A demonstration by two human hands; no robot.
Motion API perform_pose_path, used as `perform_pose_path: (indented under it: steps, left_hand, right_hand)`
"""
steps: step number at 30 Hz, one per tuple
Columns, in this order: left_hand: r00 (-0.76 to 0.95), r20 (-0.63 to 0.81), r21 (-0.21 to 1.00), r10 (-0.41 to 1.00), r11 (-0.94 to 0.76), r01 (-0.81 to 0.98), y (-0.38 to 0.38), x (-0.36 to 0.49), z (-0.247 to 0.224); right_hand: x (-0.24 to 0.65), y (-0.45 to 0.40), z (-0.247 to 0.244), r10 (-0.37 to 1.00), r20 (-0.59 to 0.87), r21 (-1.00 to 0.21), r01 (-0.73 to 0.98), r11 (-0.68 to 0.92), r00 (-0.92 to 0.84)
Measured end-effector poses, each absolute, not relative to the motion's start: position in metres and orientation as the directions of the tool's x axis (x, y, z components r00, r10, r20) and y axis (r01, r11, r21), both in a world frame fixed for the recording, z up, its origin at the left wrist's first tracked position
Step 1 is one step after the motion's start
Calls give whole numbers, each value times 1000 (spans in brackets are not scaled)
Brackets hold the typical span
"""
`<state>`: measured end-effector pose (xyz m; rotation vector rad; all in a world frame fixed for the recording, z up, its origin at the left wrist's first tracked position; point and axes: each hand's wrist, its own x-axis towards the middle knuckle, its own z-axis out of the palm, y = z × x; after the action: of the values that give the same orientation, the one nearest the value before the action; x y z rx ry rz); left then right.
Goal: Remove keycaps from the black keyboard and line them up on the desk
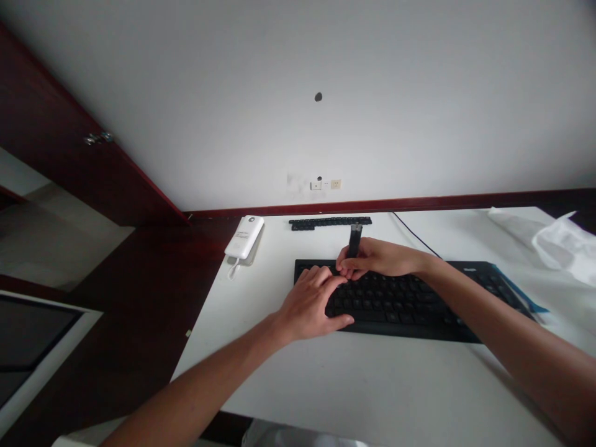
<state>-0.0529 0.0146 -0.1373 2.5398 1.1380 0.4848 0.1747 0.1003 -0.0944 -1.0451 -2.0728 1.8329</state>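
Observation:
A black keyboard (391, 313) lies on the white table, partly covered by both hands. My right hand (372, 257) is closed around a black tool with an upright, flat handle (355, 241). Its lower end is hidden behind my fingers, over the upper left keys, so I cannot tell its kind. My left hand (311, 304) rests on the keyboard's left end, palm down and thumb apart, with fingertips close to the right hand. Behind the keyboard, black keycaps (330, 222) are laid out in a long row with a shorter one below.
A white power bank (245, 237) with a short cable lies on a grey object at the table's left edge. White crumpled material (565, 245) and a blue-edged item (519, 288) are at the right. A cable (414, 233) runs behind the keyboard. Wall sockets (326, 184) are beyond.

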Motion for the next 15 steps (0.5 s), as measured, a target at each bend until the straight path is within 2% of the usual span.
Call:
perform_pose_path:
  steps: [9, 15]
  left_hand:
    - [637, 192, 367, 746, -657, 659, 9, -52, -133]
    - [637, 210, 374, 742, -663, 648, 9, -53, -136]
  right_hand:
    - [177, 94, -85, 586, -266, -875, 447, 187, -765]
    - [174, 85, -70, 595, -234, -711, 552, 435, -769]
